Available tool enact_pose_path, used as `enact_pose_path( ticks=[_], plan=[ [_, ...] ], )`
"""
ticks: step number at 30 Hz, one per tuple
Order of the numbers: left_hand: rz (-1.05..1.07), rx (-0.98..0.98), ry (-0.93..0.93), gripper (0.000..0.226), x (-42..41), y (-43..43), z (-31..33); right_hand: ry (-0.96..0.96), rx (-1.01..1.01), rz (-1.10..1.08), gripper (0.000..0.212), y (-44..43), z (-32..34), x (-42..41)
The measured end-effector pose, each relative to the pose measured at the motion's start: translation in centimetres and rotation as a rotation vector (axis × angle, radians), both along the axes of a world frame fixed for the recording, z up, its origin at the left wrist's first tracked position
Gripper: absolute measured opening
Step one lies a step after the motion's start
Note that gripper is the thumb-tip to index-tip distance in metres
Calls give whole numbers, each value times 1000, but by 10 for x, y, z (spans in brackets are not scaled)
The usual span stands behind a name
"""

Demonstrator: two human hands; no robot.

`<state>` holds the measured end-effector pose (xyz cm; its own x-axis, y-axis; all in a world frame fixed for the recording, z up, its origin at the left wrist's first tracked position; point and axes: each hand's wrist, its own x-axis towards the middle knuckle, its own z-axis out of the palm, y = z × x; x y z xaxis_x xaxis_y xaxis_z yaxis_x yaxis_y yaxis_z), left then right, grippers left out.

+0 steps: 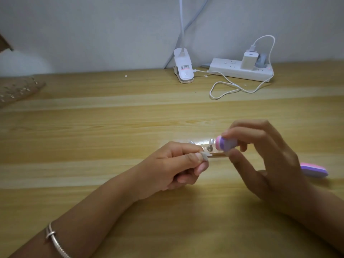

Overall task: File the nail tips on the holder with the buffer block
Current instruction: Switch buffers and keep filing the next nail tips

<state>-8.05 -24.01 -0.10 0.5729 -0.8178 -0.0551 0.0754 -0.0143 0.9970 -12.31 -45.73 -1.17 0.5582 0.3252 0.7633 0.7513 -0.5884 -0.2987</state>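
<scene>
Worktop (93, 118), pale wood-grain, carrying all items.

Left hand (173, 166): fingers curled, thumb and forefinger pinching a small clear plastic nail tip (204, 156), near the worktop's middle.

Right hand (264, 157): fingertips grasping a pink-and-purple rounded buffer block (224, 144), its end turned toward the nail tip and held just beside it.

Clear holder strip (204, 143): lies between the hands, blurred; I cannot tell whether the block touches it.

Second pink-and-purple buffer (314, 170): near the right edge.

White clip lamp base (183, 70), white power strip (240, 72) with white charger (249, 60) and looped white cable (232, 88): along the far edge.

Silver bracelet (55, 241): on the left wrist.
</scene>
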Motion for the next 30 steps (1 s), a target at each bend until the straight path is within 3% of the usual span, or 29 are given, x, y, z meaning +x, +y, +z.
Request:
enact_pose_path(
  ticks=[7, 13, 19, 30],
  plan=[
    [17, 7, -151, 28, -2, -1, 0, 149, 77, 31, 20, 1, -1, -3],
    [48, -4, -275, 30, -3, -3, -4, 468, 354, 125, 24, -2, 1, -11],
    [48, 11, -399, 27, -2, -4, -8, 456, 126, 76, 13, 5, 4, -13],
    [152, 50, -530, 24, -3, -5, -7, 394, 62, 41, 13, 7, 5, -11]
  ],
)
